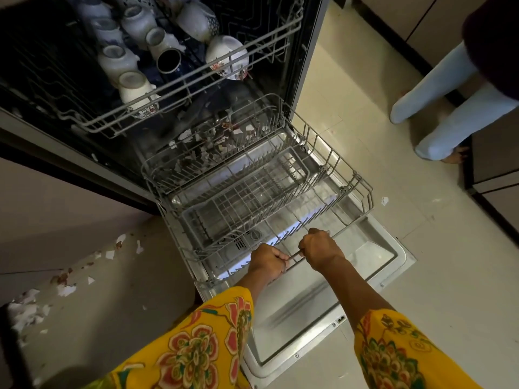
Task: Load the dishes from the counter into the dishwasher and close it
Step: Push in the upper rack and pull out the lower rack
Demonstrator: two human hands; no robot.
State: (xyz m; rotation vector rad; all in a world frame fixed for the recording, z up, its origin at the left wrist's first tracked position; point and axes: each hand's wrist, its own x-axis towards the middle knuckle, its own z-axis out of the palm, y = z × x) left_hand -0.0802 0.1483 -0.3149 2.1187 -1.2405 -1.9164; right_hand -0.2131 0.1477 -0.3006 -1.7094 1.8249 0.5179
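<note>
Head view: broken shards [206, 147] litter lower rack [362, 192]; bystander's legs [438, 108] nearby.

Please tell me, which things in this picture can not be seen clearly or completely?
- Counter dishes: outside the head view.
- Lower rack rear: shaded under the upper rack; the bits there are unclear.
- Second person: cut off by the right edge.
- Left hand and right hand fingertips: curled around the rack's front bar.
</note>
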